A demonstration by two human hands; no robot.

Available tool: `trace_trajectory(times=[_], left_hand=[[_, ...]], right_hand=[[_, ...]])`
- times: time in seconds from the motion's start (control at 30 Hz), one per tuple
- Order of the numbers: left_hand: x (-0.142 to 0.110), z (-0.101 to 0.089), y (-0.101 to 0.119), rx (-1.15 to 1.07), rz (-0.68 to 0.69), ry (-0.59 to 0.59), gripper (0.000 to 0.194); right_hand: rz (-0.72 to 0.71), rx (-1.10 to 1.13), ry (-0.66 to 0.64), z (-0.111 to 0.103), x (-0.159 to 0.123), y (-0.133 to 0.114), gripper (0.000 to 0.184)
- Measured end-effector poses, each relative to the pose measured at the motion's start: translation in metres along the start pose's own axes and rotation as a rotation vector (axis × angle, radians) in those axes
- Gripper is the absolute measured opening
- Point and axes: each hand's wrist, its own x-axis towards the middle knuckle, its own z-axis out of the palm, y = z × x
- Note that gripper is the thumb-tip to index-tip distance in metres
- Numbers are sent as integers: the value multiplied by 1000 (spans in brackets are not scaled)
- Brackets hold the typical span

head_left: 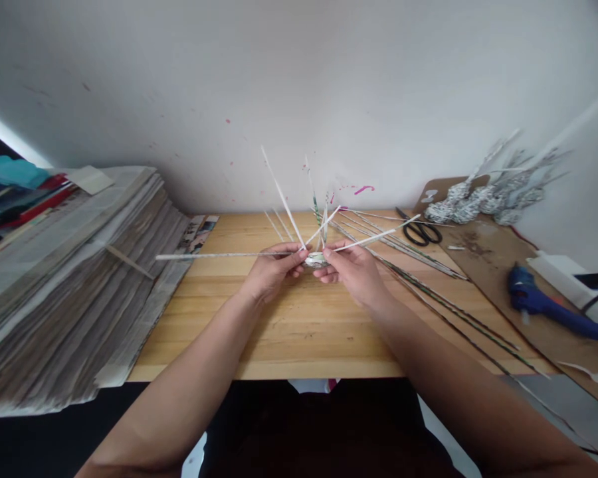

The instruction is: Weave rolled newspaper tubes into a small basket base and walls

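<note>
Between my two hands, above the middle of the wooden table, is a small woven piece of rolled paper sticks (317, 259). Several thin paper sticks fan upward and outward from it. My left hand (279, 267) pinches its left side with thumb and fingers; one long paper stick (209, 255) runs out leftward past this hand. On the other side, my right hand (349, 265) grips the rim between thumb and fingers, with another paper stick (379, 236) slanting up to the right over it. The fingertips partly cover the woven body.
Loose paper sticks (428, 290) lie right of my hands, near black-handled scissors (418, 230). Finished-looking woven paper pieces (471, 201) stand at the back right. A blue glue gun (553, 309) and a white power strip (571, 275) are far right. A tall newspaper stack (80, 285) fills the left.
</note>
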Motion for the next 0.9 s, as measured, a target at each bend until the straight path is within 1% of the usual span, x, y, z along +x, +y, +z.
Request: trace_trajectory(times=[0.07,0.2,0.33,0.47,0.57,0.73,0.9], left_hand=[[-1,1,0,46,9,3,43],[-5,3,0,211,71,-32,38],[-6,4,3,305,89,-36,42],[-6,4,5,289,73,-9,39],[-5,3,4,275,70,9,39],[-4,2,3,244,55,-43,38],[0,-2,3,148,6,4,43]], right_hand=[[8,-9,16,1,1,0,29],[-17,-23,18,1,2,3,28],[-52,-44,-7,0,3,9,29],[-85,-32,-28,0,2,8,34],[-68,-16,-51,1,1,5,38],[-26,-12,13,2,0,1,40],[-59,25,-9,3,-2,0,43]])
